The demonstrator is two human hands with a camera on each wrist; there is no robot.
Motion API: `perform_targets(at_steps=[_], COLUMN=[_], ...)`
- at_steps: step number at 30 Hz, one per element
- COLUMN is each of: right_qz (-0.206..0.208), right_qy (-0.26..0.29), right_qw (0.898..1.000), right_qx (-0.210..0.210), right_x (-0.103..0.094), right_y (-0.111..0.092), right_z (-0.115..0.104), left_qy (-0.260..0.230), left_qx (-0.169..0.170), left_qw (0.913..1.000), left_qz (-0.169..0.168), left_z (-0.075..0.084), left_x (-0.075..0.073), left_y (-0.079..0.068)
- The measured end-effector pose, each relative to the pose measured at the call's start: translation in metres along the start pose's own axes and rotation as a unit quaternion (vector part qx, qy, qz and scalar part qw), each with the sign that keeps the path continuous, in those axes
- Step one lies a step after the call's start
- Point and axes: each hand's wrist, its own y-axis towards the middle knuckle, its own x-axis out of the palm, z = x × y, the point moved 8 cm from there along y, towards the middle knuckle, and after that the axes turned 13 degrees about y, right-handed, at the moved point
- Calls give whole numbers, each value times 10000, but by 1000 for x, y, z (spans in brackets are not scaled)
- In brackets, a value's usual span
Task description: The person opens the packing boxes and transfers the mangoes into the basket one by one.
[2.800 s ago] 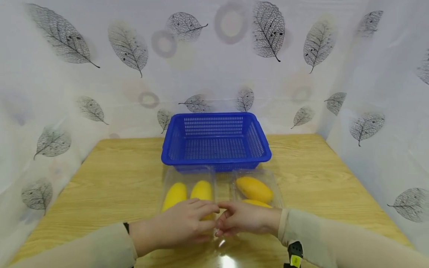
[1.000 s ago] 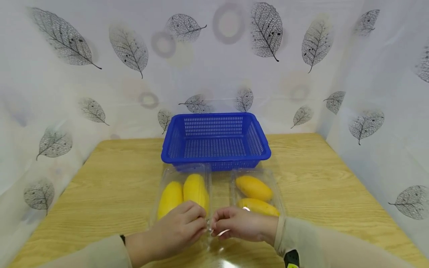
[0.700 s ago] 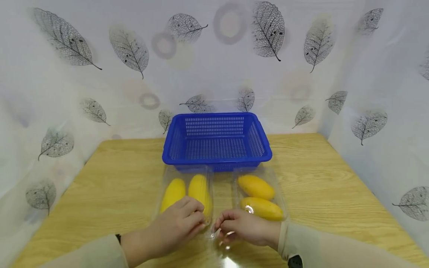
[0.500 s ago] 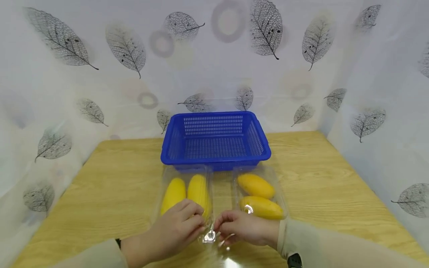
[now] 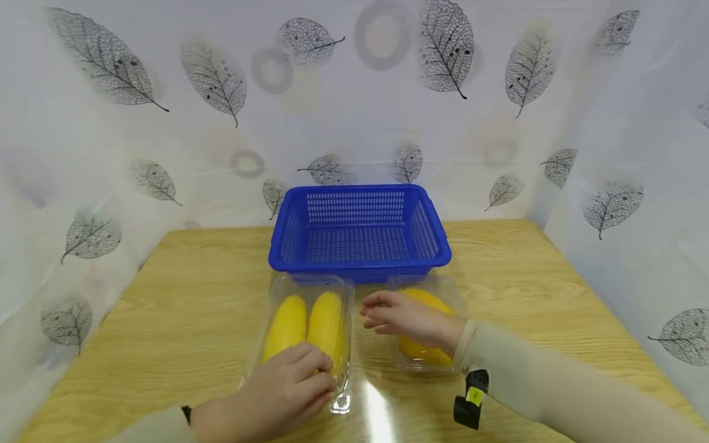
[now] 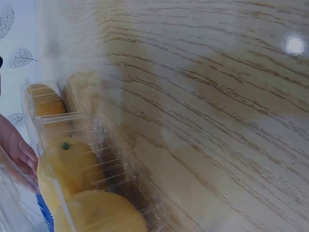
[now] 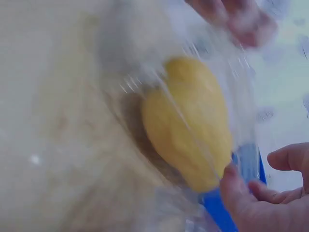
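Observation:
Two yellow oblong fruits (image 5: 324,320) lie side by side in the left clear plastic box (image 5: 346,363), which has a shiny near corner. My left hand (image 5: 282,391) grips the front part of this box with curled fingers; its palm and thumb are hidden in the head view. Blurred left fingertips (image 7: 246,21) show over the clear plastic in the right wrist view. My right hand (image 5: 412,317) is raised above the left side of the right clear plastic box (image 5: 426,367), its fingers loosely bent and holding nothing. It partly covers the mangoes (image 5: 426,298) there.
A blue perforated basket (image 5: 360,264) stands just behind both boxes on the wooden table (image 5: 194,295). Behind it hangs a leaf-patterned curtain (image 5: 354,123), which also runs along both sides.
My right hand has left the front corner of the left box and moved up and back over the right box. My left hand stays at the left box, slightly lower and nearer.

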Motion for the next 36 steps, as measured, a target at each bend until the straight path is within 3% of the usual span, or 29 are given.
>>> perform_targets(at_steps=[5, 10, 15, 22, 30, 36], right_qz=[269, 452, 469, 531, 876, 1021], right_qy=[-152, 156, 332, 339, 503, 597], right_qw=[9994, 9980, 9976, 9979, 9940, 9925], right_qx=[180, 425, 397, 166, 415, 310], right_x=[-14, -19, -18, -16, -22, -27], right_y=[25, 39, 49, 50, 48, 47], right_z=[-5, 1, 7, 2, 3, 1], left_qy=[-38, -77, -58, -274, -297, -280], left_qx=[-20, -44, 27, 170, 337, 524], left_qw=[10000, 10000, 9999, 9995, 9990, 9982], left_qz=[3, 33, 81, 74, -70, -9], left_z=[1, 2, 3, 4, 6, 5], left_x=[-4, -9, -12, -14, -12, -12], left_y=[0, -1, -3, -5, -7, -4])
